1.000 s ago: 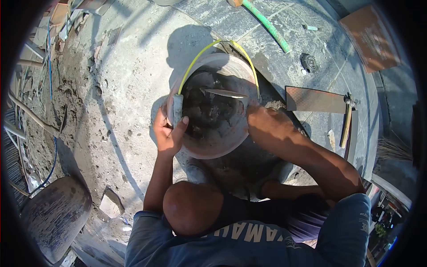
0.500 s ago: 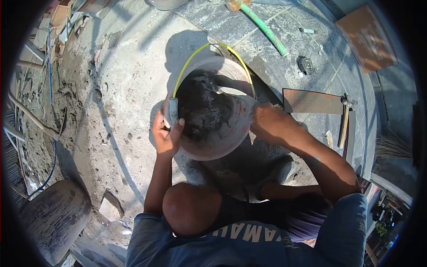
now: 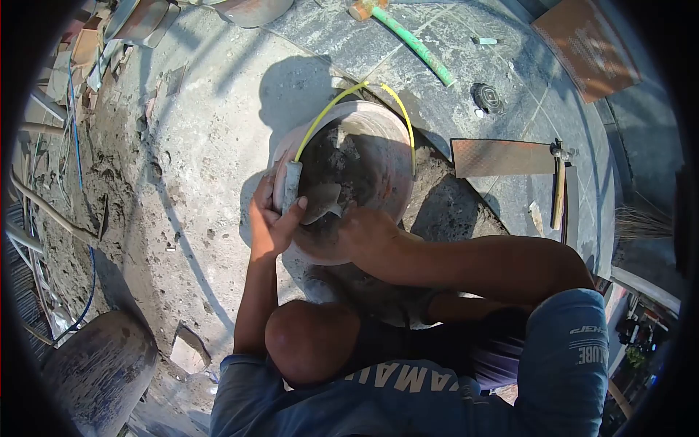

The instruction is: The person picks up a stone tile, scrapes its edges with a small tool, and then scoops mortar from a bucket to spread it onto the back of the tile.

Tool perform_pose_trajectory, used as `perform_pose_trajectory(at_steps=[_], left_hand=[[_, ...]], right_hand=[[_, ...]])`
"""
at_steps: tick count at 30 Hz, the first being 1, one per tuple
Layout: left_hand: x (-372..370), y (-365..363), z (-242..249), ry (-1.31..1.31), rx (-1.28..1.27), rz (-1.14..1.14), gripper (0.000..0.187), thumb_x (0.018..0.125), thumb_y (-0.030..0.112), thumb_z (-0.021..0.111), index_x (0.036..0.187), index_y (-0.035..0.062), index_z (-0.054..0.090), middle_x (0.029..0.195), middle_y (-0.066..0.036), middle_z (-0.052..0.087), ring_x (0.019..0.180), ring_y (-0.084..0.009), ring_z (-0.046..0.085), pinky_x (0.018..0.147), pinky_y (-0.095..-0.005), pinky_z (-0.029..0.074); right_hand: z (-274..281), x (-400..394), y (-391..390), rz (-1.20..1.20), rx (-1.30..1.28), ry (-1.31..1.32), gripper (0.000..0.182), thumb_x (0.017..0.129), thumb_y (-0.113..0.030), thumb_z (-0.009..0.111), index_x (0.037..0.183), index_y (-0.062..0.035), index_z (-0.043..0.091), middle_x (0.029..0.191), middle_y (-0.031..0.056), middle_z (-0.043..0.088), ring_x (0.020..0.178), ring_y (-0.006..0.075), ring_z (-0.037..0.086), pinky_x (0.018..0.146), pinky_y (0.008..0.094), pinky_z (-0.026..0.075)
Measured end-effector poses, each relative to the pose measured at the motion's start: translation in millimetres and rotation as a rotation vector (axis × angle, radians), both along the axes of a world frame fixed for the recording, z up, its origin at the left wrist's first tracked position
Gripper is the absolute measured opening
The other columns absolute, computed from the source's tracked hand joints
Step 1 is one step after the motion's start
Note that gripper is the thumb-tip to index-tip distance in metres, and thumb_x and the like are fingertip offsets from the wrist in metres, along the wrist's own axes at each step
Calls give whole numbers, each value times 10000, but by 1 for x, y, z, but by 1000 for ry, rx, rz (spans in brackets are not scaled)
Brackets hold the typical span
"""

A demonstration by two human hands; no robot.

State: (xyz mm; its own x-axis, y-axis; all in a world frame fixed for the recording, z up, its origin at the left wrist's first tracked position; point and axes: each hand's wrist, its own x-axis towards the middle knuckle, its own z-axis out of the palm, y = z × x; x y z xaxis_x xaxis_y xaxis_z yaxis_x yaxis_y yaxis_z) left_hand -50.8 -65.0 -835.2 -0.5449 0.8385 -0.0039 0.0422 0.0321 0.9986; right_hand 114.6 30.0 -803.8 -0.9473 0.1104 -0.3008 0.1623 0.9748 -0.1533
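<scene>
In front of me stands a round bucket (image 3: 397,135) with a yellow wire-like handle (image 3: 318,125), dark wet-looking mortar (image 3: 335,156) inside it. My left hand (image 3: 274,218) grips the left side of its rim, thumb over the edge beside a grey piece (image 3: 289,188) at the handle's end. My right hand (image 3: 369,234) is closed over the near part of the bucket. From it a trowel's metal blade (image 3: 320,204) points left toward my left thumb. The trowel's grip is hidden in my fist.
A green-handled mallet (image 3: 415,45) lies beyond the bucket. To the right are a hammer (image 3: 559,191), a reddish-brown tile (image 3: 502,158) and another tile (image 3: 593,51). A dirty curved pan (image 3: 98,371) sits at lower left. Hoses and debris line the left edge.
My right hand has swung left from the bucket's right rim to its near middle, bringing the trowel blade across toward my left hand. The left hand keeps its hold on the rim.
</scene>
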Motion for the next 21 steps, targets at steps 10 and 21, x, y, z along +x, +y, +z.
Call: perform_pose_trajectory(at_steps=[10,21], left_hand=[[20,22,10,16,97,-91,612,790,8,644,1349,-78,410,1290,-170,518,1197,-210,487,1031,-326,346],[-6,6,-10,57,157,-87,618,758,103,679,1301,-97,462,1313,-207,516,1229,-244,478,1069,-376,305]], right_hand=[[13,-11,110,-63,292,-304,222,816,-106,594,991,22,646,1033,208,650,872,306,688,620,400,556],[-36,14,111,-450,-752,-929,321,863,-255,482,760,10,631,735,129,649,603,237,648,580,360,520]])
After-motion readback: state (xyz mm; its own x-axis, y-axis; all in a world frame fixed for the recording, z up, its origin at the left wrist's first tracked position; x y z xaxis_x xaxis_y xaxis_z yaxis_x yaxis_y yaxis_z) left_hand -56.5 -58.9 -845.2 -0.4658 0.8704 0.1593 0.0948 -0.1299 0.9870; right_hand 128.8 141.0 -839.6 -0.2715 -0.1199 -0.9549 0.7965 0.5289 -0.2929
